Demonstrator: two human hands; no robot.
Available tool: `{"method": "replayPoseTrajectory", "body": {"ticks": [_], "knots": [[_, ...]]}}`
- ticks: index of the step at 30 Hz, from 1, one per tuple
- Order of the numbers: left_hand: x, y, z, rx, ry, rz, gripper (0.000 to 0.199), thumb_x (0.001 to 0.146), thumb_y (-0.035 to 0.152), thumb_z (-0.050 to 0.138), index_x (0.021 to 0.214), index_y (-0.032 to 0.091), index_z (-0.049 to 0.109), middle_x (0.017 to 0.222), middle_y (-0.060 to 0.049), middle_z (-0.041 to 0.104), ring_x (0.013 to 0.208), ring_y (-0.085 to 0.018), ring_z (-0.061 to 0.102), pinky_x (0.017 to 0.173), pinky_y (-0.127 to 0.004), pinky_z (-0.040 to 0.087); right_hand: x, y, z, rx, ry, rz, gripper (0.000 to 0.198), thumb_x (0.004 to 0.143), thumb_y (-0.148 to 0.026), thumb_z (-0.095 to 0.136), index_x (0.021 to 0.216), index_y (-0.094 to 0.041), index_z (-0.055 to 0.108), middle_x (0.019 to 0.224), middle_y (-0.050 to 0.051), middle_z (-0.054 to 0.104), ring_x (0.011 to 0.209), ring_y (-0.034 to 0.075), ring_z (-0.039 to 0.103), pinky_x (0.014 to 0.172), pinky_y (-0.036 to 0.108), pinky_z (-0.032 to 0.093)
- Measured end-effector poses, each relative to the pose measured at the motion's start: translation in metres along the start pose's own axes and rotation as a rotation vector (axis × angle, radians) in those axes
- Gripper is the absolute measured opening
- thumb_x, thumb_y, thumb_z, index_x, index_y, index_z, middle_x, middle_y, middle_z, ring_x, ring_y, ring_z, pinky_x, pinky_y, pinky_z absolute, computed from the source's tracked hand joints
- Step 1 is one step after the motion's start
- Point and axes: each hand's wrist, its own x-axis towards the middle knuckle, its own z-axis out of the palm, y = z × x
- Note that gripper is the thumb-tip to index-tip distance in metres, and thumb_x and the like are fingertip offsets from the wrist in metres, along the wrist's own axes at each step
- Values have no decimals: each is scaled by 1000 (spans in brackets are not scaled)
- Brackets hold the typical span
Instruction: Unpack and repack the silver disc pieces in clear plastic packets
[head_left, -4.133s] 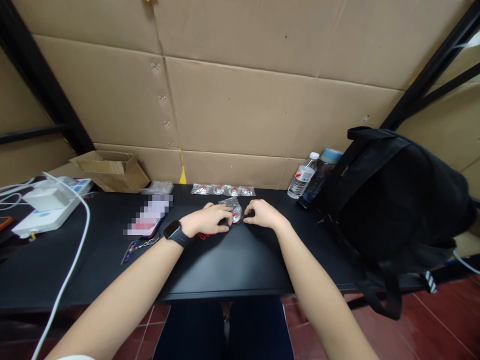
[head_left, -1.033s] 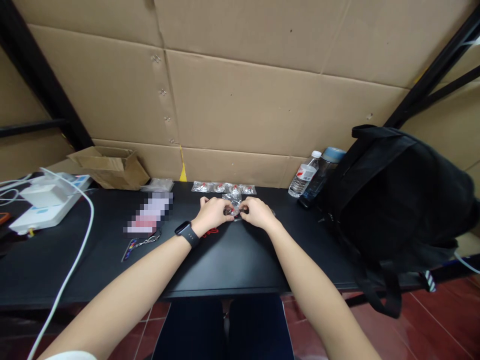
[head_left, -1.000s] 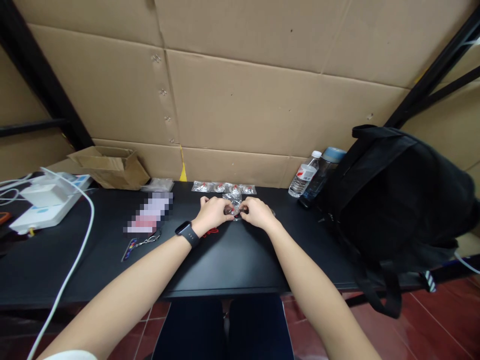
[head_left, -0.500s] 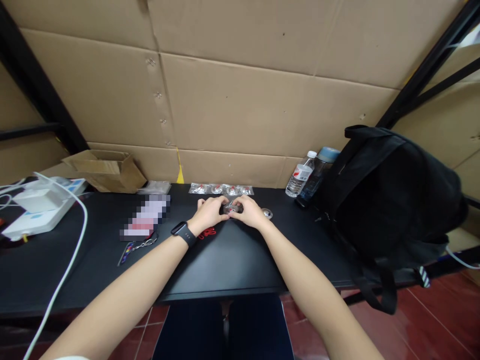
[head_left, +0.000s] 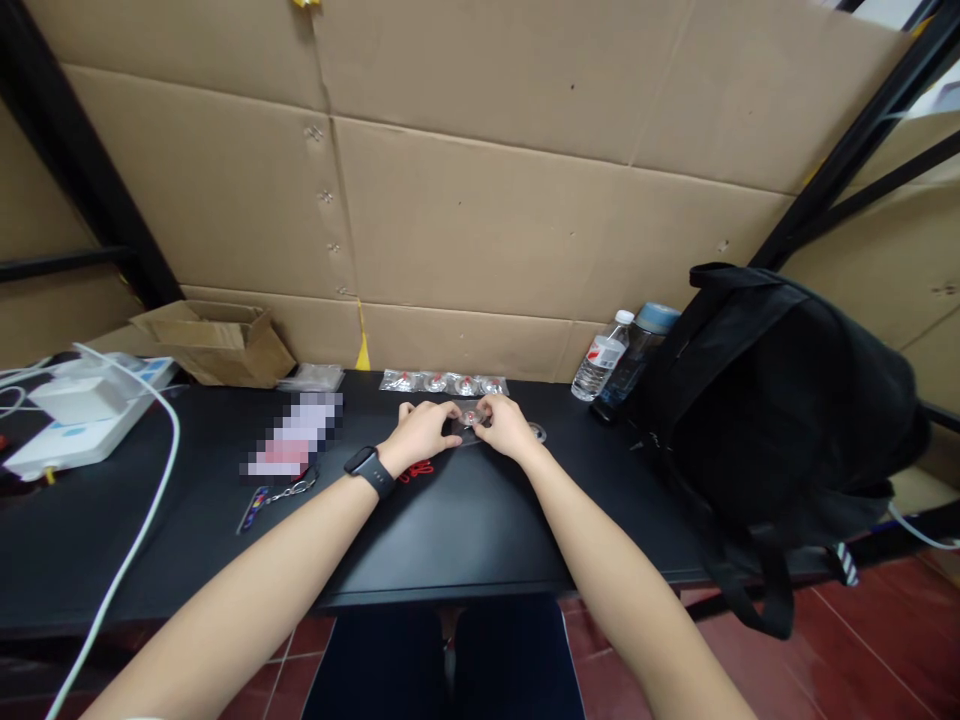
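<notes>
A small clear plastic bag [head_left: 466, 437] lies on the black table between my hands. A round silvery disc with a red centre [head_left: 470, 418] shows at it. My left hand [head_left: 424, 430], with a black watch at the wrist, grips the bag's left side, thumb and forefinger curved around its edge. From the right, my right hand [head_left: 506, 425] holds the bag and disc with bent fingers. A ring-shaped metal piece [head_left: 538, 432] sits partly hidden behind my right hand. Red cord [head_left: 418, 469] lies beside my left wrist. Behind the hands runs a row of several bagged discs [head_left: 436, 382].
At left are a power strip [head_left: 64, 440] with white cables, an open cardboard box [head_left: 221, 345], a blurred-out flat item [head_left: 296, 435] and a keychain [head_left: 270, 497]. A water bottle [head_left: 602, 358], a blue-lidded bottle [head_left: 637, 350] and a black backpack [head_left: 787, 430] stand at right.
My fingers have moved slightly apart, and more of the bag and disc shows between them. The view has tilted up a little.
</notes>
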Motion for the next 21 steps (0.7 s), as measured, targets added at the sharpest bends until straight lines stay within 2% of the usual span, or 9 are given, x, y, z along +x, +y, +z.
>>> {"method": "replayPoseTrajectory", "body": {"ticks": [8, 14, 18, 21], "knots": [[0, 0, 2, -37, -2, 11, 34, 83, 41, 74, 114, 31, 64, 120, -3, 75, 121, -29, 61, 96, -43, 31, -1, -2, 1, 61, 37, 115, 28, 70, -18, 79, 97, -16, 68, 84, 3, 69, 73, 15, 61, 75, 25, 49], [-1, 1, 3, -52, 0, -4, 37, 83, 42, 74, 117, 33, 63, 123, -4, 75, 122, -30, 61, 97, -45, 31, 0, -7, -1, 119, 17, 123, 31, 67, -24, 85, 93, -17, 69, 84, 2, 70, 73, 15, 63, 74, 25, 50], [-1, 1, 4, -37, -5, -14, 37, 82, 42, 74, 117, 33, 63, 124, -4, 74, 120, -31, 62, 96, -45, 32, 1, -6, 0, 24, 44, 96, 28, 70, -24, 85, 90, -18, 68, 92, 4, 70, 83, 18, 64, 80, 28, 49], [0, 1, 6, -26, -11, -8, 37, 83, 40, 73, 118, 34, 63, 123, -3, 74, 118, -31, 62, 95, -44, 33, 1, -11, 1, -86, 76, 135, 23, 76, -21, 81, 94, -20, 67, 102, 8, 69, 95, 22, 64, 85, 31, 48]]}}
